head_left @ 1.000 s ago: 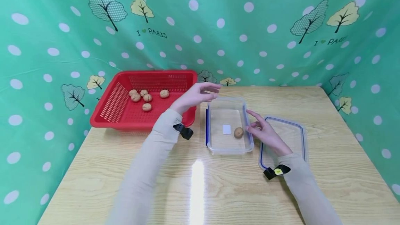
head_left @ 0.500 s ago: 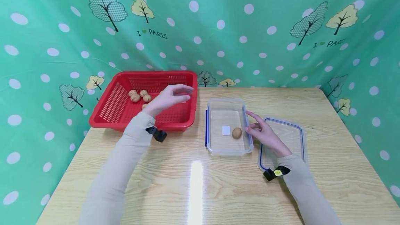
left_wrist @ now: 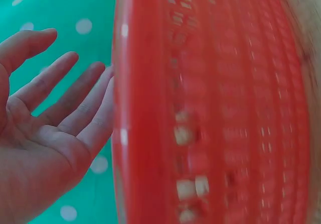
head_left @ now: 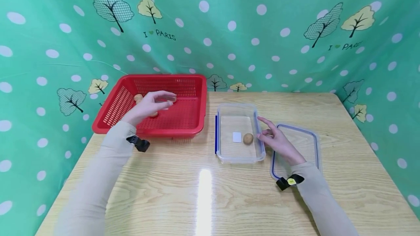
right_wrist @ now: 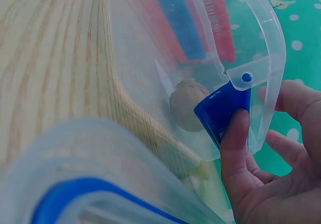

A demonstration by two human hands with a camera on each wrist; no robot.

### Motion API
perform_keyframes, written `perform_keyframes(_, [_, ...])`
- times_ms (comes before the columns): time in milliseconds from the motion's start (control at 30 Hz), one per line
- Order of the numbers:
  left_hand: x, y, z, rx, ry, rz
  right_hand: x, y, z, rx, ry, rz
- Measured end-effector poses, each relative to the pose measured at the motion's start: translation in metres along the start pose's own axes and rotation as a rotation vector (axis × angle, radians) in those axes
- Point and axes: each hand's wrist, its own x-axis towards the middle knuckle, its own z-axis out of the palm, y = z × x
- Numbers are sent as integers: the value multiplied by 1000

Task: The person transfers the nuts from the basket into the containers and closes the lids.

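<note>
My left hand (head_left: 149, 106) reaches over the red plastic basket (head_left: 183, 134), fingers spread and relaxed with nothing in them. It covers part of the walnuts (head_left: 138, 98) lying inside. In the left wrist view the basket's wall (left_wrist: 145, 103) stands beside the fingers. My right hand (head_left: 279, 142) holds the right side of a clear plastic food container (head_left: 241, 158). Its thumb lies against the blue latch (right_wrist: 223, 111) and its index finger reaches the rim. A single walnut (head_left: 248, 138) rests in the container, right of a small white square (head_left: 237, 137).
The container's clear lid with a blue seal (head_left: 303, 128) lies on the wooden table (head_left: 249, 199), partly under my right hand and wrist. A green dotted cloth (head_left: 229, 32) hangs behind and around the table.
My left hand has moved left, from beside the container to over the walnuts in the basket, covering some of them. The right hand has stayed at the container's side.
</note>
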Motion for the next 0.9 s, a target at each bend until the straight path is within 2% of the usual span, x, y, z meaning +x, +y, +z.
perform_keyframes(400, [-17,-39,-29,68,54,-136,-1,1,-1,-4,4,-10])
perform_keyframes(667, [-19,-64,-39,-18,61,-136,1,4,0,9,9,-17])
perform_keyframes(900, [-16,-72,-39,-3,61,-154,1,6,0,33,8,-31])
